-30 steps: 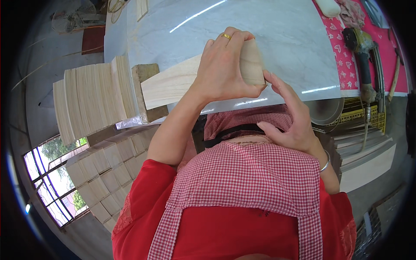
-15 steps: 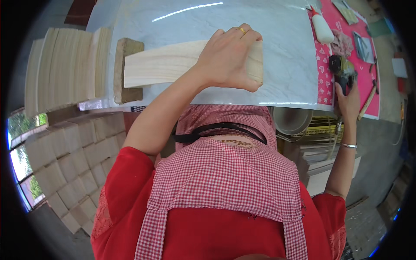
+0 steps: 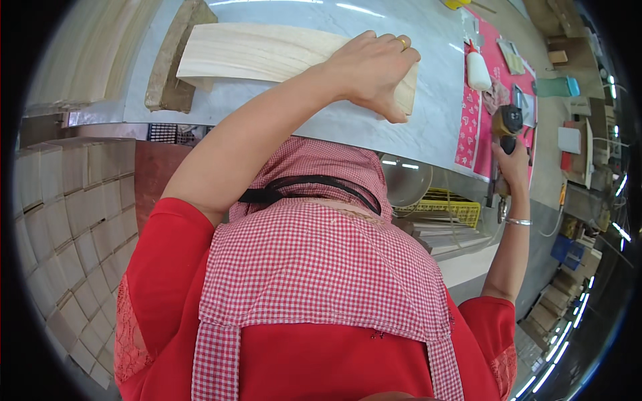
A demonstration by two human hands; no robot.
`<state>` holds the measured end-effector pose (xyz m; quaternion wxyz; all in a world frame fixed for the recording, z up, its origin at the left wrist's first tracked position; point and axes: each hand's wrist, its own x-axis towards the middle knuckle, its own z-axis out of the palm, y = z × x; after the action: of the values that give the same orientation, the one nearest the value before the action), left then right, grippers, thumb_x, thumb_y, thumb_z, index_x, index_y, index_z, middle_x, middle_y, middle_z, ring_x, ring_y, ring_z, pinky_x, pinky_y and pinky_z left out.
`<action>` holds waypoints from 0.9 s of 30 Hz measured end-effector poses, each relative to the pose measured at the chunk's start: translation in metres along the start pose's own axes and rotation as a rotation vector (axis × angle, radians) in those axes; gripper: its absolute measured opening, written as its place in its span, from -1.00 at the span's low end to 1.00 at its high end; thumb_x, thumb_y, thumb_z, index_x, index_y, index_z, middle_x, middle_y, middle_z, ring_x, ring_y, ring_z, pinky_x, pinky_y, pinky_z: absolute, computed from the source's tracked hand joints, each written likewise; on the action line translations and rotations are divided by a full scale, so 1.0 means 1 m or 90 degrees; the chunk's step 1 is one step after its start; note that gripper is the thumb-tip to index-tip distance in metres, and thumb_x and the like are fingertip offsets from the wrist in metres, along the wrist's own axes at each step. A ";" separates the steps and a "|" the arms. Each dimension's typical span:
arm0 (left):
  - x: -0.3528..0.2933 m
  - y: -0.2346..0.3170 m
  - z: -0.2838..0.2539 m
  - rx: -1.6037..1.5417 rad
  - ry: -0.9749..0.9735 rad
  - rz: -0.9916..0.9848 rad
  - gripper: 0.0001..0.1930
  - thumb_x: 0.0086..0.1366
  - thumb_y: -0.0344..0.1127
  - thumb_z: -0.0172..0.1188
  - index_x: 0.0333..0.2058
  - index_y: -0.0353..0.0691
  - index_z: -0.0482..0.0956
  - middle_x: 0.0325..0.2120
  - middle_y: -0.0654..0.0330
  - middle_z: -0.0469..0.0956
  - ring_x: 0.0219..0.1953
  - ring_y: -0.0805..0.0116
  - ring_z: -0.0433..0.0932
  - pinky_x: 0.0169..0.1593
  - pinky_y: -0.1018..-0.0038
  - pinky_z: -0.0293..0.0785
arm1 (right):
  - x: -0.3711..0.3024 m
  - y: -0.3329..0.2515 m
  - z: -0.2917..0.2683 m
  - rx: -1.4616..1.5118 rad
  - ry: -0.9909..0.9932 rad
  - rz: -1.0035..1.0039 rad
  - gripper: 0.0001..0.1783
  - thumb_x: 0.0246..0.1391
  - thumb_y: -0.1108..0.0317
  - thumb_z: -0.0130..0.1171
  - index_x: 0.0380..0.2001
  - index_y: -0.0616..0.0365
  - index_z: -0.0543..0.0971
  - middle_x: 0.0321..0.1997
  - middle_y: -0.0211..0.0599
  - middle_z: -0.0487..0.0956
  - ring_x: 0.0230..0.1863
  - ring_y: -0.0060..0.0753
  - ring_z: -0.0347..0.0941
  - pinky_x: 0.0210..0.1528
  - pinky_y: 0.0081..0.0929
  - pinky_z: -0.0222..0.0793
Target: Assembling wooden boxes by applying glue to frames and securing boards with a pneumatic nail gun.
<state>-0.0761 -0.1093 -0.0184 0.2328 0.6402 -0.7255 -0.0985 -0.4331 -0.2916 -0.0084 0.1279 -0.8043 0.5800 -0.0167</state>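
Note:
My left hand (image 3: 378, 73) is closed over the right end of a pale wooden board (image 3: 261, 53), its fingers over the far edge and its thumb at the near side. The board lies across the table, and a small piece of wood shows beneath its left end. Beside that end stands a rough brown wooden block (image 3: 175, 60). At the right, my right hand (image 3: 511, 164) is wrapped round the handle of a black and yellow nail gun (image 3: 509, 120), which is raised near the table's right edge. Its nose is hidden.
Stacked wooden boards (image 3: 87, 53) stand at the far left, with piled wood blocks (image 3: 73, 234) below. A pink patterned cloth (image 3: 471, 127) at the right bears a white glue bottle (image 3: 477, 70) and a crumpled rag (image 3: 495, 97). A yellow crate (image 3: 455, 204) sits under the table.
My view has shifted and turned. My right hand has lifted the nail gun from the pink cloth and drawn it toward me. My left hand keeps its hold on the board's right end.

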 end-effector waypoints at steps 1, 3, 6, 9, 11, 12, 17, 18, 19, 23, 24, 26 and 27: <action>-0.001 -0.001 0.000 0.021 -0.004 0.017 -0.18 -0.25 0.01 0.48 0.01 -0.28 0.46 -0.09 0.04 0.50 -0.01 0.11 0.48 0.05 0.29 0.35 | -0.010 -0.015 -0.019 0.027 -0.057 0.023 -0.46 0.01 0.22 0.33 -0.03 0.38 0.48 -0.22 0.04 0.64 -0.26 -0.15 0.60 -0.20 -0.25 0.49; -0.002 -0.002 0.001 0.066 -0.015 0.048 -0.17 -0.24 0.03 0.52 0.01 -0.30 0.45 -0.08 0.03 0.50 0.00 0.11 0.48 0.07 0.28 0.35 | -0.034 -0.049 -0.046 0.047 -0.113 0.045 -0.50 0.04 0.25 0.34 -0.05 0.39 0.49 -0.23 -0.03 0.65 -0.33 -0.27 0.60 -0.24 -0.31 0.50; -0.002 -0.001 0.002 0.064 -0.021 0.035 -0.15 -0.25 0.03 0.54 0.02 -0.30 0.45 -0.09 0.02 0.51 0.01 0.12 0.47 0.08 0.28 0.35 | -0.069 -0.092 -0.067 0.081 -0.103 -0.046 -0.61 -0.07 0.34 0.40 -0.22 0.31 0.51 -0.37 -0.16 0.61 -0.32 -0.38 0.56 -0.26 -0.32 0.48; -0.002 0.000 0.002 0.071 -0.028 0.029 -0.14 -0.25 0.03 0.55 0.02 -0.31 0.44 -0.09 0.02 0.51 0.03 0.12 0.47 0.08 0.28 0.35 | -0.080 -0.120 -0.075 0.021 -0.043 -0.244 -0.53 -0.06 0.41 0.45 -0.08 0.32 0.53 -0.19 -0.16 0.66 -0.21 -0.43 0.59 -0.16 -0.45 0.51; -0.002 0.000 0.002 0.085 -0.033 0.024 -0.15 -0.24 0.02 0.55 0.02 -0.32 0.44 -0.09 0.02 0.52 0.04 0.13 0.46 0.09 0.28 0.35 | -0.080 -0.132 -0.076 0.048 -0.071 -0.286 -0.53 -0.07 0.45 0.45 -0.07 0.32 0.53 -0.17 -0.17 0.66 -0.18 -0.43 0.59 -0.13 -0.45 0.51; -0.003 0.000 0.002 0.083 -0.031 0.021 -0.15 -0.24 0.02 0.55 0.02 -0.32 0.44 -0.09 0.02 0.52 0.04 0.13 0.46 0.09 0.28 0.35 | -0.078 -0.137 -0.077 0.059 -0.086 -0.303 -0.52 -0.08 0.48 0.45 -0.06 0.31 0.53 -0.15 -0.18 0.66 -0.15 -0.43 0.59 -0.10 -0.45 0.51; -0.005 0.000 0.003 0.083 -0.015 0.029 -0.18 -0.21 0.00 0.55 0.01 -0.33 0.45 -0.08 0.02 0.53 0.07 0.14 0.46 0.10 0.28 0.35 | -0.077 -0.159 -0.084 0.128 -0.236 -0.294 -0.49 -0.07 0.54 0.45 -0.01 0.33 0.52 -0.06 -0.19 0.65 -0.07 -0.41 0.58 0.00 -0.44 0.49; -0.005 0.000 0.004 0.084 -0.012 0.030 -0.19 -0.21 -0.01 0.55 0.00 -0.33 0.45 -0.07 0.02 0.53 0.07 0.14 0.46 0.11 0.28 0.35 | -0.077 -0.163 -0.084 0.126 -0.238 -0.293 -0.49 -0.07 0.54 0.45 -0.01 0.33 0.52 -0.06 -0.19 0.65 -0.07 -0.41 0.58 0.00 -0.44 0.49; -0.005 0.000 0.004 0.085 -0.004 0.034 -0.19 -0.20 -0.01 0.55 0.00 -0.33 0.45 -0.07 0.02 0.53 0.08 0.14 0.46 0.11 0.27 0.35 | -0.077 -0.166 -0.085 0.112 -0.236 -0.297 -0.49 -0.06 0.54 0.45 -0.01 0.33 0.52 -0.05 -0.19 0.65 -0.07 -0.41 0.58 0.00 -0.44 0.49; -0.005 0.001 0.003 0.079 -0.006 0.030 -0.20 -0.21 -0.01 0.55 -0.02 -0.32 0.46 -0.07 0.01 0.53 0.09 0.14 0.45 0.12 0.27 0.35 | -0.074 -0.172 -0.085 0.072 -0.239 -0.305 -0.47 -0.05 0.52 0.46 0.01 0.34 0.51 -0.04 -0.20 0.65 -0.06 -0.40 0.57 0.02 -0.44 0.49; -0.004 0.001 0.002 0.076 -0.012 0.027 -0.20 -0.21 -0.01 0.55 -0.02 -0.32 0.46 -0.07 0.01 0.53 0.09 0.14 0.45 0.12 0.27 0.35 | -0.072 -0.171 -0.084 0.060 -0.244 -0.307 -0.47 -0.06 0.51 0.47 0.01 0.34 0.51 -0.03 -0.20 0.65 -0.06 -0.41 0.57 0.02 -0.44 0.49; -0.005 0.001 0.003 0.073 -0.012 0.026 -0.21 -0.22 -0.01 0.56 -0.02 -0.32 0.47 -0.07 0.01 0.53 0.09 0.14 0.46 0.12 0.26 0.35 | -0.069 -0.170 -0.083 0.048 -0.251 -0.311 -0.46 -0.06 0.49 0.48 0.01 0.34 0.51 -0.03 -0.20 0.65 -0.06 -0.41 0.57 0.02 -0.44 0.48; -0.005 0.000 0.003 0.073 -0.002 0.030 -0.21 -0.22 -0.01 0.56 -0.03 -0.32 0.47 -0.07 0.01 0.53 0.09 0.14 0.46 0.12 0.25 0.35 | -0.068 -0.169 -0.081 0.065 -0.238 -0.337 -0.46 -0.06 0.49 0.48 0.01 0.34 0.51 -0.04 -0.21 0.65 -0.06 -0.42 0.57 0.02 -0.44 0.48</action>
<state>-0.0775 -0.1052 -0.0219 0.1969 0.6349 -0.7452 -0.0526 -0.3129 -0.1929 0.1167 0.2634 -0.9088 0.3159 0.0695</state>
